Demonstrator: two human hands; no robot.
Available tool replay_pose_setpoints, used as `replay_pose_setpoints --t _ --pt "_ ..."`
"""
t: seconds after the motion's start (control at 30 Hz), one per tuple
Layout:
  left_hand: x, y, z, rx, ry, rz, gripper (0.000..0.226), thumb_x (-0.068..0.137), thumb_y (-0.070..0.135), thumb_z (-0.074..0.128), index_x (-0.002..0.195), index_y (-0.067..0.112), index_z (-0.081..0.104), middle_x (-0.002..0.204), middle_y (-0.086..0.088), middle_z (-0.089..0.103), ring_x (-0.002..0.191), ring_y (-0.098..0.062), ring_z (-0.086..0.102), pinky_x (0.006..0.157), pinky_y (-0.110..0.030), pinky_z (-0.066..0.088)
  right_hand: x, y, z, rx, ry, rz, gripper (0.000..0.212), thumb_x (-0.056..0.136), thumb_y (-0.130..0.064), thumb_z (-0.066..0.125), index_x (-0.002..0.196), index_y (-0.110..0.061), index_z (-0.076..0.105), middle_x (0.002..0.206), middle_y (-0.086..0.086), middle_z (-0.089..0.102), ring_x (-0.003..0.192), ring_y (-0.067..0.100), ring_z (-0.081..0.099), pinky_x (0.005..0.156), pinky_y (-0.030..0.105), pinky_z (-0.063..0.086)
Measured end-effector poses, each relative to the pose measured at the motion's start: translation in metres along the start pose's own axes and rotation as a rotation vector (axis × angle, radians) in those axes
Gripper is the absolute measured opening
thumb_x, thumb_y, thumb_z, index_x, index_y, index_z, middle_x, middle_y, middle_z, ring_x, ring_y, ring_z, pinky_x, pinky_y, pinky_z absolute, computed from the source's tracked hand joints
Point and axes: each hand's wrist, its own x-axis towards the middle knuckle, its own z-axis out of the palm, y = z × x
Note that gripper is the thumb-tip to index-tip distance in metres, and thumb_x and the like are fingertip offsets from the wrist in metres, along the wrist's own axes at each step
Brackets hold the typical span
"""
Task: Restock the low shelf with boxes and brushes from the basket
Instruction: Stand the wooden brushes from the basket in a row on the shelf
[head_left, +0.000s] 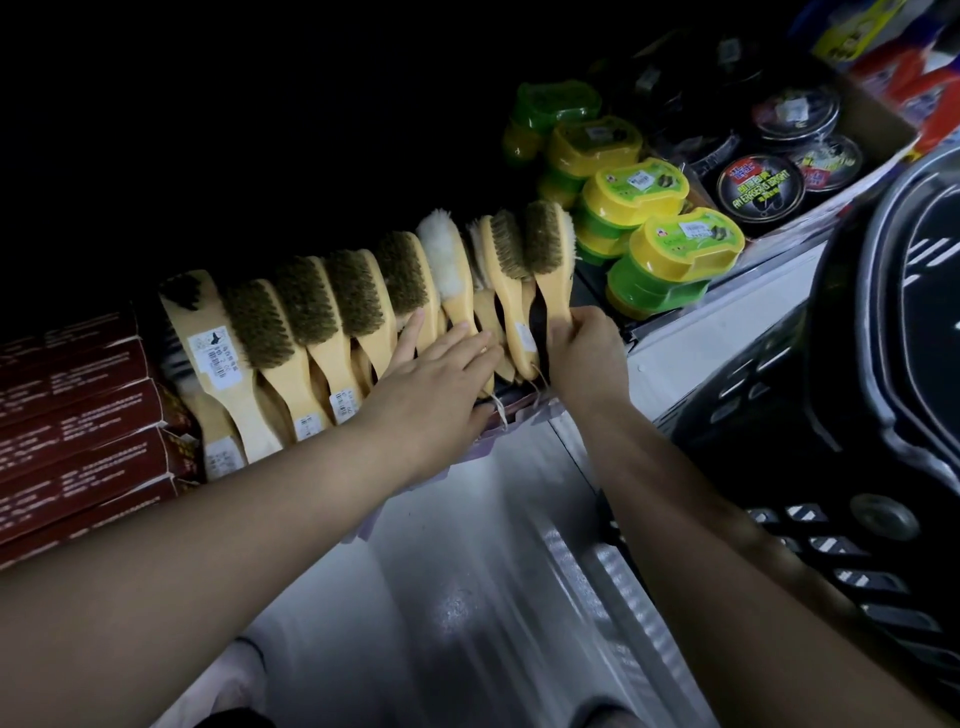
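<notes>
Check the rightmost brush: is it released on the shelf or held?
Held. The right hand grips the handle of the rightmost brush, which stands on edge.

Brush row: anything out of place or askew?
Two oddities. A white fleecy brush sits among the brown-bristled brushes. The leftmost brush shows its labelled wooden back, while the others show bristles.

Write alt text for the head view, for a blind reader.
A person's right hand grips the handle of the end brush in a row of wooden brushes, while the left hand presses straight fingers on neighbouring handles. Red boxes lie left of the row, yellow-green tubs right, with a black basket beside them.
</notes>
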Motion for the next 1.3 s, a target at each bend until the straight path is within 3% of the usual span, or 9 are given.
replay_pose_setpoints --t 0.2,0.3,0.47,0.57,0.7,0.8,0.93,1.13,1.3 --pt "0.001 0.002 0.003 -0.018 0.028 0.019 0.054 0.097 0.039 0.036 0.147 0.024 0.023 0.158 0.006 0.018 0.146 -0.013 0.005 0.103 -0.034 -0.029 0.004 -0.007 -0.002 0.220 0.100 0.133 0.032 0.100 -0.020 0.030 0.114 0.000 0.051 0.119 0.016 0.053 0.110 0.029 0.047 0.086 0.031 0.034" --pt "0.002 0.002 0.003 -0.039 0.035 0.027 0.053 0.097 0.036 0.039 0.146 0.024 0.025 0.157 0.006 0.020 0.146 -0.013 0.009 0.106 -0.030 -0.024 0.011 -0.009 0.002 0.158 0.062 0.142 0.029 0.099 -0.018 0.031 0.104 0.000 0.053 0.111 0.017 0.055 0.105 0.029 0.049 0.088 0.035 0.037" --pt "0.004 0.001 0.003 -0.063 0.025 0.032 0.052 0.097 0.034 0.040 0.146 0.024 0.027 0.156 0.006 0.022 0.146 -0.013 0.010 0.109 -0.031 -0.021 0.018 -0.014 0.006 0.073 -0.006 0.191 0.033 0.097 -0.019 0.032 0.114 0.002 0.051 0.123 0.019 0.054 0.114 0.035 0.049 0.093 0.038 0.039" --pt "0.004 -0.002 0.002 -0.077 0.017 0.041 0.052 0.097 0.036 0.039 0.147 0.025 0.026 0.157 0.008 0.020 0.146 -0.011 0.008 0.109 -0.030 -0.021 0.015 -0.011 0.004 0.156 0.033 0.163 0.025 0.096 -0.021 0.038 0.116 -0.006 0.044 0.121 0.014 0.053 0.112 0.032 0.049 0.087 0.034 0.036" --pt "0.004 -0.009 -0.006 -0.134 0.042 0.086 0.050 0.098 0.033 0.040 0.146 0.026 0.028 0.155 0.009 0.025 0.145 -0.008 0.010 0.110 -0.026 -0.018 -0.001 -0.011 -0.002 0.083 0.198 -0.042 0.026 0.091 -0.021 0.050 0.115 -0.009 0.050 0.119 0.011 0.050 0.112 0.027 0.042 0.095 0.036 0.032" --pt "0.015 -0.021 -0.026 -0.171 0.158 0.030 0.049 0.095 0.032 0.045 0.143 0.030 0.033 0.150 0.007 0.034 0.142 -0.013 0.020 0.115 -0.029 -0.002 -0.009 -0.013 -0.005 -0.139 0.183 -0.260 0.026 0.090 -0.028 0.053 0.109 -0.012 0.063 0.107 0.010 0.056 0.103 0.028 0.049 0.089 0.037 0.037" --pt "0.055 -0.043 -0.058 -0.186 0.311 -0.116 0.050 0.091 0.023 0.054 0.139 0.024 0.039 0.142 -0.001 0.044 0.129 -0.021 0.041 0.104 -0.034 0.035 -0.011 -0.026 0.003 -0.339 -0.015 -0.231 0.032 0.091 -0.037 0.048 0.101 -0.011 0.065 0.096 0.009 0.059 0.086 0.030 0.060 0.067 0.032 0.043" --pt "0.102 -0.070 -0.063 -0.180 0.022 -0.210 0.074 0.083 0.028 0.067 0.145 0.014 0.029 0.145 -0.012 0.038 0.128 -0.028 0.041 0.098 -0.033 0.037 -0.001 -0.035 0.002 -0.267 -0.070 -0.147 0.021 0.086 -0.025 0.052 0.083 -0.005 0.056 0.081 0.011 0.059 0.080 0.032 0.060 0.062 0.028 0.040" --pt "0.114 -0.087 -0.061 -0.273 -0.110 -0.264 0.072 0.078 0.043 0.070 0.140 0.019 0.040 0.142 -0.008 0.044 0.125 -0.027 0.045 0.096 -0.033 0.037 -0.002 -0.034 -0.003 -0.235 0.053 -0.195 0.032 0.089 -0.032 0.054 0.101 -0.003 0.055 0.099 0.013 0.062 0.092 0.032 0.059 0.071 0.033 0.043"
